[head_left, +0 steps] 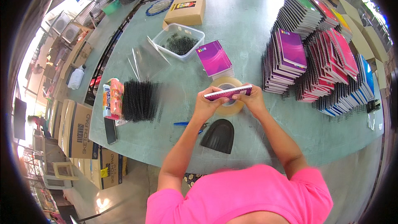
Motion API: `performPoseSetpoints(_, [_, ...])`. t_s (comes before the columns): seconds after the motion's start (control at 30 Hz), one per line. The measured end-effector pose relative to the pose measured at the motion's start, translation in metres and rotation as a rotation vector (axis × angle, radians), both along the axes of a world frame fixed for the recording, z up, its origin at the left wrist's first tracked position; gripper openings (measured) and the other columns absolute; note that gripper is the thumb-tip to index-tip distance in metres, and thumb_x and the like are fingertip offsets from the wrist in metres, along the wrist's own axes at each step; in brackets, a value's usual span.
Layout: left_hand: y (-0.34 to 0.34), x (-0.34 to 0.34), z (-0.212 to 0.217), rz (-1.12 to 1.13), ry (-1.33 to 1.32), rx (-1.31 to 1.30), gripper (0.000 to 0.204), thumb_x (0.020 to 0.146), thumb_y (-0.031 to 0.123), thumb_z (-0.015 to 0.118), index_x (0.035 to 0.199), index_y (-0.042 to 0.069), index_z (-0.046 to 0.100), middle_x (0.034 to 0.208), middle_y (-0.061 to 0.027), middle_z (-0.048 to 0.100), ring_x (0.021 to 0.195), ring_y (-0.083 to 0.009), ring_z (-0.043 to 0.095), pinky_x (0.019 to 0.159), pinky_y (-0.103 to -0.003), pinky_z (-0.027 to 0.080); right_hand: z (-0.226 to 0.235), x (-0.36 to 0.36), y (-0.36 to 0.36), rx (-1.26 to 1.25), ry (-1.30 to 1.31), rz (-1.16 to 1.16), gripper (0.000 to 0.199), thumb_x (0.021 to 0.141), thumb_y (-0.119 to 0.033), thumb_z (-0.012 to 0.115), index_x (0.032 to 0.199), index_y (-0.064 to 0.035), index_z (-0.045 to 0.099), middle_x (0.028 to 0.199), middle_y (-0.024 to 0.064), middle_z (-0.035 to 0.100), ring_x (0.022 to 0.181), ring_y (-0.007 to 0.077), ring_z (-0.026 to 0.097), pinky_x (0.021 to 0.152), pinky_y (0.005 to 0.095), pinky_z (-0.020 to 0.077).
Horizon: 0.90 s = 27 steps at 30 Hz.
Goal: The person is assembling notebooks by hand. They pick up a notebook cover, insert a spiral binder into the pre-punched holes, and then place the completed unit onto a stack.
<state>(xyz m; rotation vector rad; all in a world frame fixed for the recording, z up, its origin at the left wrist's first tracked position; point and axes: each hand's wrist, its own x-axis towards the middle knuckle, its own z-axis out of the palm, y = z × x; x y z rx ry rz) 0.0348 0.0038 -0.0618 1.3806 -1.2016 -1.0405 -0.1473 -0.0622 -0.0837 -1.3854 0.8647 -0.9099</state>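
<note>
Notebook (227, 93) between both hands (230, 101)

The left hand (206, 107) and right hand (252, 99) cover both ends of the purple notebook (227, 92), seen edge-on so its cover does not show, and together they hide much of the tape roll (229, 108) beneath. Blue-handled scissors (185, 123) lie partly behind the left forearm, their blades out of sight. Small dark pieces in the clear plastic tub (178, 40) are too tiny to identify, and the notebook stacks (319, 58) bend and blur toward the frame's right rim.
</note>
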Motion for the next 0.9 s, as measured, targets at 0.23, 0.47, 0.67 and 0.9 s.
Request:
performPoseSetpoints(0.23, [-0.002, 0.004, -0.004, -0.02, 0.062, -0.107, 0.026, 0.067, 0.005, 0.08, 0.088, 0.004, 0.065, 0.081, 0.0001, 0.066, 0.073, -0.0041, 0.057, 0.066, -0.021, 0.046, 0.016, 0.004, 0.004, -0.045, -0.021, -0.015, 0.033, 0.069, -0.006, 0.079, 0.095, -0.004, 0.06, 0.086, 0.0004, 0.063, 0.079, 0.0081, 0.057, 0.071, 0.0226, 0.0448])
performPoseSetpoints(0.47, [0.005, 0.008, -0.014, -0.042, 0.006, -0.042, 0.025, 0.067, 0.008, 0.079, 0.088, 0.004, 0.065, 0.083, -0.0009, 0.065, 0.075, -0.0076, 0.058, 0.067, -0.024, 0.047, 0.071, 0.029, 0.026, -0.995, 0.327, -0.282, 0.029, 0.07, -0.017, 0.074, 0.092, -0.005, 0.061, 0.079, 0.0052, 0.063, 0.071, 0.0186, 0.061, 0.069, 0.0292, 0.048])
performPoseSetpoints(0.67, [0.007, 0.045, 0.013, -0.139, -0.531, -0.18, 0.032, 0.071, 0.013, 0.072, 0.099, 0.002, 0.063, 0.101, -0.0162, 0.062, 0.096, -0.0324, 0.057, 0.085, -0.04, 0.047, 0.05, 0.035, 0.021, -1.052, 0.64, 0.066, 0.02, 0.076, -0.02, 0.062, 0.095, -0.0122, 0.064, 0.074, 0.0046, 0.064, 0.068, 0.0213, 0.063, 0.06, 0.0348, 0.0477])
performPoseSetpoints(0.9, [0.042, 0.143, -0.071, 0.474, -1.257, 0.043, 0.025, 0.08, 0.024, 0.065, 0.094, 0.004, 0.06, 0.095, -0.0137, 0.058, 0.094, -0.031, 0.056, 0.075, -0.042, 0.047, 0.066, 0.042, 0.015, -1.023, 0.5, 0.108, 0.028, 0.076, -0.016, 0.06, 0.103, -0.0195, 0.065, 0.076, 0.0018, 0.065, 0.068, 0.0193, 0.064, 0.059, 0.0325, 0.0479])
